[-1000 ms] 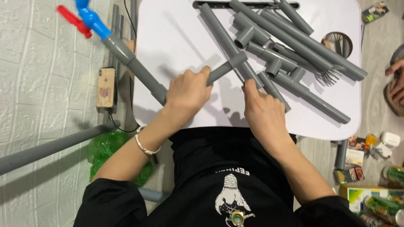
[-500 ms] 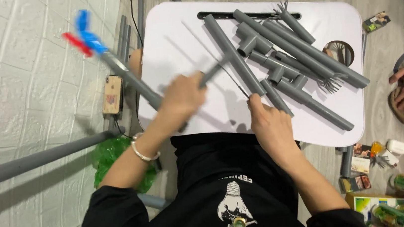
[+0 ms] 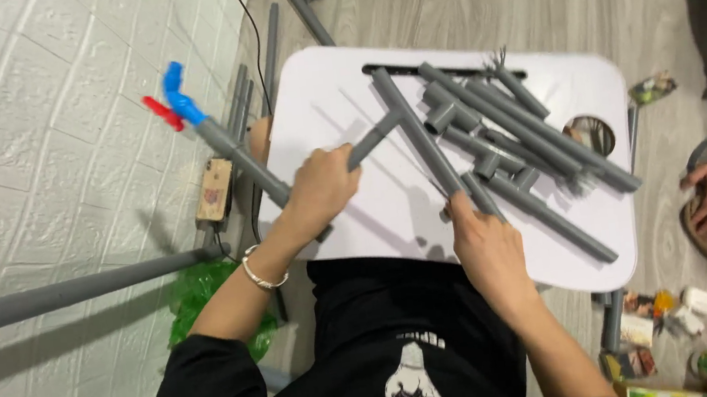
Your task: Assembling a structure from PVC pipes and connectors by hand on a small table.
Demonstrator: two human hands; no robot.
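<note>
I have joined some grey pipes so far: my left hand (image 3: pixel 320 191) has its fingers wrapped tight around a long pipe (image 3: pixel 240 162) with a blue valve (image 3: pixel 177 95) up at 10 o'clock. My right hand (image 3: pixel 485 241) presses curled fingers on another pipe (image 3: pixel 422 140). A big pile of loose pipes (image 3: pixel 523 141) waits on the white surface (image 3: pixel 335 104) at 2 o'clock.
</note>
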